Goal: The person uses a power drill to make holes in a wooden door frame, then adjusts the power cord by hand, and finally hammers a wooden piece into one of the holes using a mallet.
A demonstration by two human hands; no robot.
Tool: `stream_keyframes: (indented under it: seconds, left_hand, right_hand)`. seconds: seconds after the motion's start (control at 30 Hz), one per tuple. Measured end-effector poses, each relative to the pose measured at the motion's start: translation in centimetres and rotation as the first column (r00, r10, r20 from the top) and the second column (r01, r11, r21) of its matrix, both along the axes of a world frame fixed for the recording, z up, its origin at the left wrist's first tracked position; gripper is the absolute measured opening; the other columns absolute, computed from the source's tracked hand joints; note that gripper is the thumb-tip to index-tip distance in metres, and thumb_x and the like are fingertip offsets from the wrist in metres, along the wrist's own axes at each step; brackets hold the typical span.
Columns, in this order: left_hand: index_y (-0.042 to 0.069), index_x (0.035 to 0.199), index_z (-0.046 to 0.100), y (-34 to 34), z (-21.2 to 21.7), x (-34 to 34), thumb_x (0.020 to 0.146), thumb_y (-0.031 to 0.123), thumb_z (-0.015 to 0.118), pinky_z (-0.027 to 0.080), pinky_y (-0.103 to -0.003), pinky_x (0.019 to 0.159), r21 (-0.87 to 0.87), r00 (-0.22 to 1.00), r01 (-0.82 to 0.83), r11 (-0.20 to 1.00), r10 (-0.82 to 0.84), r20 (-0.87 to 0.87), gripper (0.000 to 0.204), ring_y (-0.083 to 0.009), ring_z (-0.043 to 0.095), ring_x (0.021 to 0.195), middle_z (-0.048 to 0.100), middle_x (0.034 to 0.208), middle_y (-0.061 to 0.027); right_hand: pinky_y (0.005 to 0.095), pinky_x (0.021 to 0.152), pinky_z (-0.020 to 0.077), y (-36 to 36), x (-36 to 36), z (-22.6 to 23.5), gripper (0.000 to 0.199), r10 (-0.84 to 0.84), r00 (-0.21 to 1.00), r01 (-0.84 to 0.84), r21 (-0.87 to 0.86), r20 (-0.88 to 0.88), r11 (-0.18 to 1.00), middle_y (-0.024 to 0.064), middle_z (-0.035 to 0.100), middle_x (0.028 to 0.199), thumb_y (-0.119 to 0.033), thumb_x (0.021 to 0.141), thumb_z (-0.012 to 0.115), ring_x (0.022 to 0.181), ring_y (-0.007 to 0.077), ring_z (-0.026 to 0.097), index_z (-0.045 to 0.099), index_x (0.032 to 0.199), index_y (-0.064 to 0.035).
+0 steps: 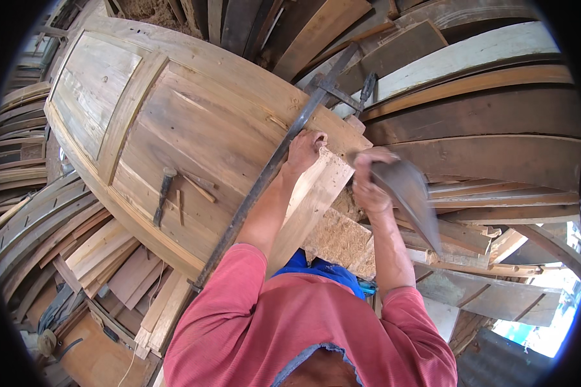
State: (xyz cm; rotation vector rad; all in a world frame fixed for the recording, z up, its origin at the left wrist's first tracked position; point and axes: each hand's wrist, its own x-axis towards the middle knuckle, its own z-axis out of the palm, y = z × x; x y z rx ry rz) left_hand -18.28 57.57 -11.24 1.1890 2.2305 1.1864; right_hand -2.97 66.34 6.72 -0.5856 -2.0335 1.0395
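A large panelled wooden door (200,122) lies slanting across the left and middle, with a long dark bar clamp (246,209) across it. Just beside the clamp, my left hand (305,151) is closed on the door's near end, its fingers curled at the edge. My right hand (372,187) grips a handsaw (412,197) to the right of the door's corner. The saw's blade is smeared by motion and slopes down to the right; my fingers hide most of its handle. Saw and door look apart, though the blur makes this hard to tell.
On the door lie a hammer (164,197), a chisel-like tool (199,187) and a thin wood strip (180,208). Stacked planks (478,129) fill the right side, and more timber (103,258) lies at the lower left. A sawdust-covered board (342,242) is below my hands.
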Motion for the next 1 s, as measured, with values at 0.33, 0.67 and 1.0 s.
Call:
stream_keyframes:
  seconds: [0.33, 0.67, 1.0]
  left_hand:
    - [0.007, 0.106, 0.072, -0.2, -0.8, -0.6, 0.088, 0.009, 0.066, 0.053, -0.047, 0.087, 0.042, 0.999, 0.012, 0.999, -0.01, -0.051, 0.019, -0.0372, 0.066, 0.096, 0.074, 0.099, -0.0137]
    - [0.005, 0.107, 0.072, 0.9, 1.3, -0.4, 0.089, 0.011, 0.066, 0.053, -0.049, 0.087, -0.091, 0.998, -0.036, 0.995, 0.04, 0.039, 0.02, -0.0391, 0.066, 0.1, 0.073, 0.105, -0.0177]
    - [0.001, 0.137, 0.056, -25.5, 9.1, -10.2, 0.086, 0.018, 0.068, 0.044, -0.05, 0.106, -0.129, 0.661, -0.656, 0.743, 0.485, -0.572, 0.056, -0.0432, 0.055, 0.123, 0.06, 0.133, -0.0245]
  right_hand:
    - [0.0514, 0.083, 0.0545, -1.4, 1.3, -0.5, 0.039, 0.125, 0.779, 0.156, -0.383, 0.614, 0.911, 0.0311, 0.07, 0.097, -0.029, 0.088, 0.073, 0.097, 0.0459, 0.069, 0.065, 0.107, 0.0047]
    - [0.0517, 0.087, 0.0535, 1.0, 4.5, -7.8, 0.041, 0.041, 0.642, 0.147, -0.175, 0.766, 0.974, 0.0324, 0.069, 0.098, -0.03, 0.085, 0.073, 0.099, 0.048, 0.067, 0.065, 0.106, 0.0047]
    - [0.0262, 0.048, 0.041, -5.3, 12.9, -7.2, 0.018, 0.182, 0.832, 0.329, -0.73, 0.525, 0.599, -0.0006, 0.059, 0.066, -0.015, 0.094, 0.072, 0.053, 0.0077, 0.051, 0.062, 0.082, -0.0049]
